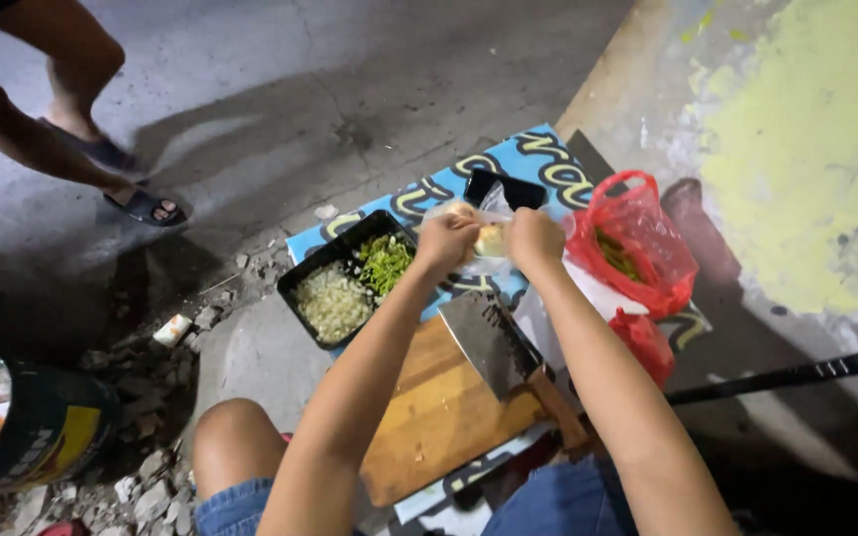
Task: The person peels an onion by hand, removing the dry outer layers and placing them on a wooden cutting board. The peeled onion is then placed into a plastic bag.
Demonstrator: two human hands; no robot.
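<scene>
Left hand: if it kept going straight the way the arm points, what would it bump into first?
The left hand points away from the body, already gripping a clear plastic bag with the right hand. Beyond that, probably the black lid on the blue mat, though depth is hard to judge.

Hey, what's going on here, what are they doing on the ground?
A person sits low over a wooden cutting board. Both hands, left hand and right hand, grip a clear plastic bag above a patterned mat. A cleaver lies on the board. A black tray of chopped vegetables sits left, a red bag right.
</scene>
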